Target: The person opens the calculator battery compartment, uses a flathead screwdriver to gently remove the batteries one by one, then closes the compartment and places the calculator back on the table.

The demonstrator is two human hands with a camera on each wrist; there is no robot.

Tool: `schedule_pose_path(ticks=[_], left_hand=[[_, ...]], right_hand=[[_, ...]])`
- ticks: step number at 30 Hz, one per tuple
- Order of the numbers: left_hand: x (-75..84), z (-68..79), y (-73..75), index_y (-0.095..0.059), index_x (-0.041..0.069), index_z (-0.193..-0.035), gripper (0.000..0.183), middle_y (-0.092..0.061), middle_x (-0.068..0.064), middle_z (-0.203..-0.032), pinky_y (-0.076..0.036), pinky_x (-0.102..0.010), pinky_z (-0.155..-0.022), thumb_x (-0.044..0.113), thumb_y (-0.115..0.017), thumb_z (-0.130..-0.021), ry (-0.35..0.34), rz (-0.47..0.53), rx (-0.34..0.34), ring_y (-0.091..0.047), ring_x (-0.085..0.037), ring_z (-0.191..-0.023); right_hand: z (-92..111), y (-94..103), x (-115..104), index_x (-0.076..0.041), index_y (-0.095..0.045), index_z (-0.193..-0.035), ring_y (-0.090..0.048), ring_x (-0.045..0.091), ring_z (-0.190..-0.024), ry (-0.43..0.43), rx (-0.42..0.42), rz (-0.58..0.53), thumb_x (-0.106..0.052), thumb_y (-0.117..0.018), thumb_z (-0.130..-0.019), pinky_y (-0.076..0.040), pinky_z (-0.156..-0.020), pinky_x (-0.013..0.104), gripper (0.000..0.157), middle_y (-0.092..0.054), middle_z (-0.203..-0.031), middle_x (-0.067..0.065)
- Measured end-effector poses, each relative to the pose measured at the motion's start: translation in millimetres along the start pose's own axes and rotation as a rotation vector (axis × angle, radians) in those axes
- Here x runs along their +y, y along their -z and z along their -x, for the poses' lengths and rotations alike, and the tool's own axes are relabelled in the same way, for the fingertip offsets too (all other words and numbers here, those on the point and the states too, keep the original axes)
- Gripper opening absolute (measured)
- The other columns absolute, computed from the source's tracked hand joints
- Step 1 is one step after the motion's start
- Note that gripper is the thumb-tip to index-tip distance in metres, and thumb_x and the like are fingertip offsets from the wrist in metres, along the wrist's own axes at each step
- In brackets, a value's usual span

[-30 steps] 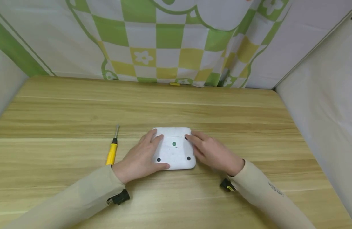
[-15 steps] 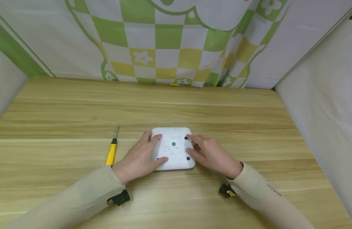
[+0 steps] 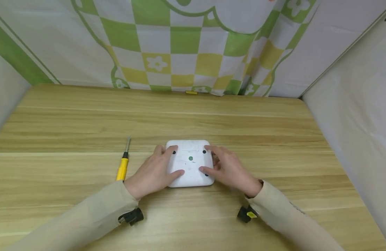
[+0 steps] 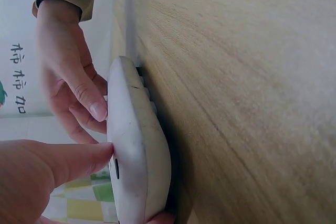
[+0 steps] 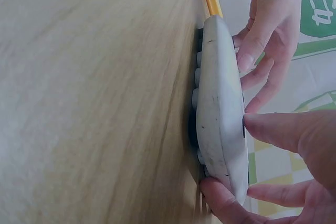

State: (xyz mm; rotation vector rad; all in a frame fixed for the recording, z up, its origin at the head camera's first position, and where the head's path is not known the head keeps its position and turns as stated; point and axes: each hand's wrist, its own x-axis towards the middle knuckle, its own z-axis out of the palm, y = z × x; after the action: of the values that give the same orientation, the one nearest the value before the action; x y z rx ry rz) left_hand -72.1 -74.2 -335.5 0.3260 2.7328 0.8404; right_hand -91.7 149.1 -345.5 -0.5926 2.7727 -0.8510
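Observation:
A white calculator (image 3: 190,179) lies face down at mid-table, its back showing small black feet and a green dot. In both wrist views its keys (image 5: 197,75) point toward the tabletop. My left hand (image 3: 152,172) holds the left side, thumb on the back and a fingertip under the edge. On the opposite side my right hand (image 3: 232,170) grips likewise, with its thumb on the back and a finger (image 5: 223,199) hooked below the edge. Whether the calculator is slightly raised, I cannot tell.
Left of the calculator lies a yellow-handled screwdriver (image 3: 122,167), tip pointing away; the left sleeve comes close to its handle. A small yellow piece (image 3: 191,92) sits at the back edge of the wooden table (image 3: 86,122), before a checkered curtain (image 3: 183,38).
Both thumbs have shifted on the calculator's back: the left one upward, the right one from the side onto the back. My right hand has moved slightly left. The calculator has barely moved.

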Motion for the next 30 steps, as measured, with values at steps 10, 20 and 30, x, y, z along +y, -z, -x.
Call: schedule_pose_path(ticks=[10, 20, 30], left_hand=[[1.3, -2.5, -2.0, -0.037, 0.006, -0.139, 0.073, -0.044, -0.022, -0.117, -0.046, -0.028, -0.059, 0.035, -0.07, -0.081, 0.032, 0.011, 0.006, -0.052, -0.024, -0.069], [3.2, -1.8, -2.9, -0.035, 0.008, -0.14, 0.074, -0.043, -0.022, -0.121, -0.046, -0.026, -0.059, 0.034, -0.071, -0.081, 0.037, 0.042, 0.019, -0.052, -0.024, -0.072], [2.7, -1.9, -3.5, -0.034, 0.006, -0.14, 0.074, -0.045, -0.021, -0.119, -0.05, -0.033, -0.07, 0.033, -0.069, -0.081, 0.024, 0.06, 0.037, -0.053, -0.025, -0.081]], right_hand=[[-1.2, -1.7, -3.9, -0.007, -0.045, -0.135, -0.054, 0.016, -0.073, -0.105, 0.017, -0.064, -0.029, -0.076, -0.076, -0.047, -0.059, 0.02, 0.07, -0.057, -0.094, 0.005], [-3.7, -2.8, -5.2, 0.001, -0.037, -0.139, -0.055, 0.016, -0.077, -0.193, 0.023, -0.134, -0.026, -0.079, -0.073, -0.048, -0.062, 0.022, 0.082, -0.057, -0.104, 0.01], [-4.0, 1.2, -8.5, 0.0, -0.038, -0.138, -0.054, 0.018, -0.083, -0.23, 0.031, -0.227, -0.023, -0.078, -0.073, -0.048, -0.066, 0.023, 0.08, -0.051, -0.109, 0.012]])
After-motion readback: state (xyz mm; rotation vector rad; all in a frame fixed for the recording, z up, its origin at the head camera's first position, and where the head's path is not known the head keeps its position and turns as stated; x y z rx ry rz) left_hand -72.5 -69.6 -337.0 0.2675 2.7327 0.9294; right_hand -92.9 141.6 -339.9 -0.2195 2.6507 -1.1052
